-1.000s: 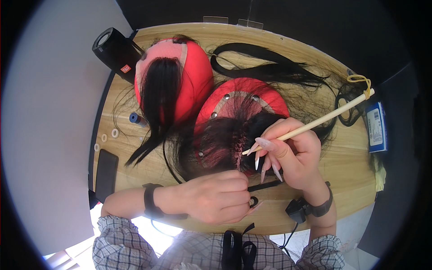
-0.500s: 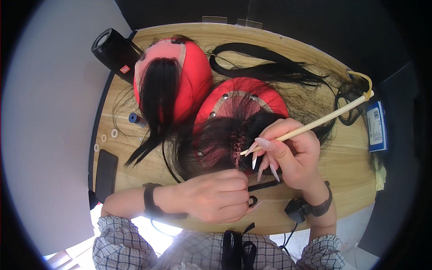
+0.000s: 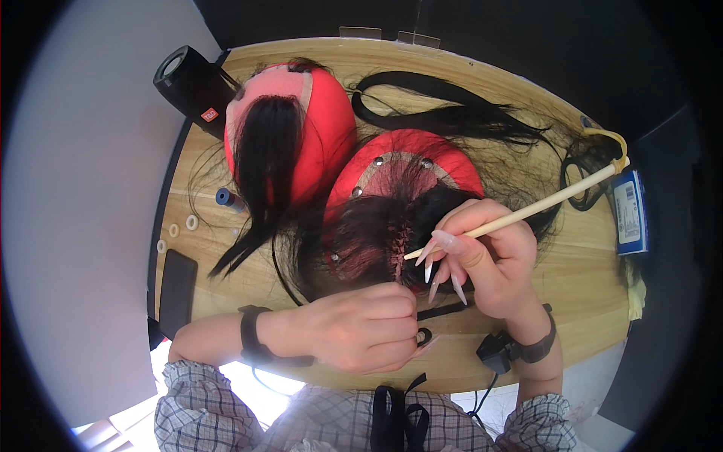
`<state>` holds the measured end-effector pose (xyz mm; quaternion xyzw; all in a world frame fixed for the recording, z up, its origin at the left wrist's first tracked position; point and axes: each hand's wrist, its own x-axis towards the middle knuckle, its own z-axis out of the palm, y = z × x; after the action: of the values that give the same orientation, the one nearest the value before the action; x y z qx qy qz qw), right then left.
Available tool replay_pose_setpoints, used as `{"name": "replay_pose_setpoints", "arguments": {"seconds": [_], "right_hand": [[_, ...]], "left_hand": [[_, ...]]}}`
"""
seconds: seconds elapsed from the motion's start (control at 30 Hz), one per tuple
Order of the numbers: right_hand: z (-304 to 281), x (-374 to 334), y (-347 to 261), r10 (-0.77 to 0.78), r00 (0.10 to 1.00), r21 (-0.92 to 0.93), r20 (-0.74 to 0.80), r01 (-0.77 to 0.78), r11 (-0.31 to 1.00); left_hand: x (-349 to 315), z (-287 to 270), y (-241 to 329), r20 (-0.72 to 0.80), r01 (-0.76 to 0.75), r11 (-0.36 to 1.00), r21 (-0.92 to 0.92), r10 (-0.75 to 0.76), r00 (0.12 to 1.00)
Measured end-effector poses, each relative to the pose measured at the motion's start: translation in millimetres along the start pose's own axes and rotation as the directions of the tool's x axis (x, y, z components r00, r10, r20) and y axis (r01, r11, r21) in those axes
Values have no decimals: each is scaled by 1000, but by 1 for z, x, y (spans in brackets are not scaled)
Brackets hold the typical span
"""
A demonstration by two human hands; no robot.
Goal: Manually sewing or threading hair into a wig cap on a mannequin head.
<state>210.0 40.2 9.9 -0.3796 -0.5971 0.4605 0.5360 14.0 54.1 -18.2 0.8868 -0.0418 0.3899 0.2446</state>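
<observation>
My right hand (image 3: 493, 256) pinches a long pale wooden stick (image 3: 538, 205), a hook handle by its look, between thumb and fingers. Its narrow end points at the parting in a black hairpiece (image 3: 361, 233), which has a pinkish mesh base. That hairpiece is pinned with round-headed pins on the nearer red dome-shaped wig block (image 3: 459, 166). Just below the hairpiece's front edge, my left hand (image 3: 369, 328) is closed in a fist, knuckles up. Whatever its fingers grip is hidden. A yellowish band (image 3: 619, 143) is looped at the stick's far end.
A second red block (image 3: 331, 128) with a black hair lock (image 3: 267, 143) stands behind left, beside a black cylindrical speaker (image 3: 184, 83). Further hair (image 3: 452, 117) lies at the back. A dark phone-like slab (image 3: 178, 290), a blue-white box (image 3: 631, 211) and a black plug (image 3: 495, 352) lie around.
The stick and its tip have shifted very slightly to the right with my right hand. My left hand stays almost still, and the blocks have not moved.
</observation>
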Motion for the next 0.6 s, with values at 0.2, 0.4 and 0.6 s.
{"name": "replay_pose_setpoints", "arguments": {"seconds": [0.2,0.4,0.6], "right_hand": [[-1,0,0,7,1000,-9,22,-7,1000],[0,-1,1,16,1000,56,-1,-15,998],[-2,-2,2,13,1000,135,17,-15,991]], "left_hand": [[0,1,0,-10,-1,1000,6,1,1000],[1,0,-1,-3,-10,1000,3,10,1000],[-1,-1,-2,-4,-58,998,34,58,998]]}}
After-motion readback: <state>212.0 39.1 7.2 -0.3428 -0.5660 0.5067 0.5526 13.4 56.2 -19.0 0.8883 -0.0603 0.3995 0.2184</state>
